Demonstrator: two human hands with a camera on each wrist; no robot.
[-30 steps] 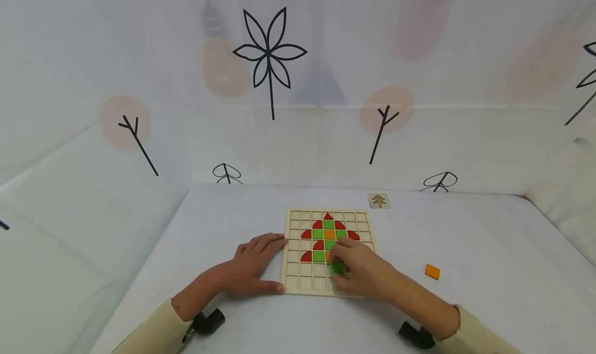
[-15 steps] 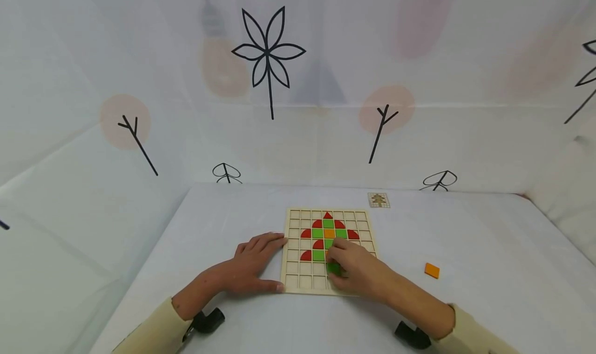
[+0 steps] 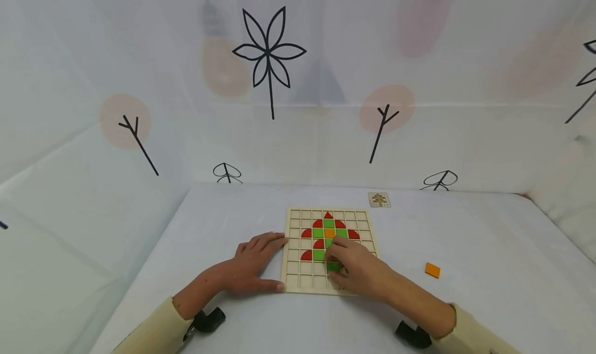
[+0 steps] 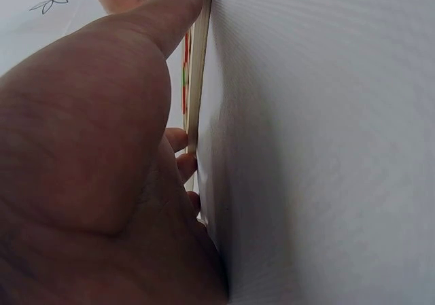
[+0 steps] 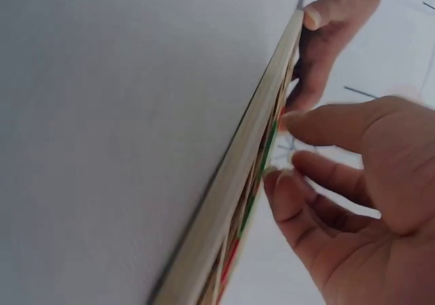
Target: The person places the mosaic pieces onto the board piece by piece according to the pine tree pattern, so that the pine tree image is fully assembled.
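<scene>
A wooden grid board (image 3: pixel 298 281) lies on the white table, with red, green and orange tiles set in a tree shape. My left hand (image 3: pixel 249 268) is spread flat at the board's left side, fingertips and thumb touching its edge. Over the lower middle of the board, my right hand (image 3: pixel 360 268) pinches a green square tile (image 3: pixel 332 266) low in its cell. In the right wrist view, the thumb and fingertips sit close to the board's face around the green tile (image 5: pixel 267 149). The right hand covers several cells on the board's right side.
One orange square tile (image 3: pixel 432 270) lies on the table to the right of the board. Behind the board is a small card (image 3: pixel 379 200) with a brown tree on a grid. A white cloth with printed plants hangs at the back.
The right hand has moved slightly left and settled, and the green tile now sits flatter in its cell below the tree shape. The left hand has stayed in place.
</scene>
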